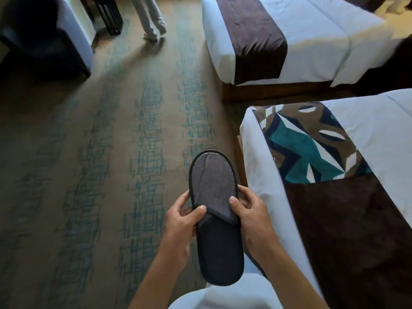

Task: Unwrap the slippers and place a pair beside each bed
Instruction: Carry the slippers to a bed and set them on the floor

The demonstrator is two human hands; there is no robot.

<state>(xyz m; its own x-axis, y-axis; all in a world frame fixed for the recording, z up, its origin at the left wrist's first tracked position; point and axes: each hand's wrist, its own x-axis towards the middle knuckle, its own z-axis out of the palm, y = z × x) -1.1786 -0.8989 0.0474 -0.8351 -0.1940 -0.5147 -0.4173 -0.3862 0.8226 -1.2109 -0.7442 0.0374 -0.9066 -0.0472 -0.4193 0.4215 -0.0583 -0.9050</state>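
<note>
Forearms — both bare, entering from the bottom edge over a pale garment, converging on one item held above the floor.

Carpet (100, 175): tan with teal crosshatch bands; takes up most of the view. No slippers lie on it in sight.

Near bed (367, 141): white sheet, patterned and brown runner; its corner stands just right of the hands.

Far bed (312, 41): white, brown runner; beyond the near one, well apart from the hands.

Slipper (214, 210): grey upper, black trim and insole, no wrapper showing on it. Long axis runs away from the person, toe far, heel toward the body. Held in the air just left of the near bed's corner. Whether a second one lies beneath it cannot be told.

Left hand (180, 228): thumb pressed on the upper's edge, fingers curled under the left rim — a pinch on the slipper.

Right hand (252, 219): thumb on the opposite side of the upper, fingers wrapped beneath the right rim; likewise a pinch.

Judgement: the right hand is nearer the bed, so setting down calls for a short drop and a shift right, toe kept pointing away.

Background: a second person's legs (151, 18), far off.
</note>
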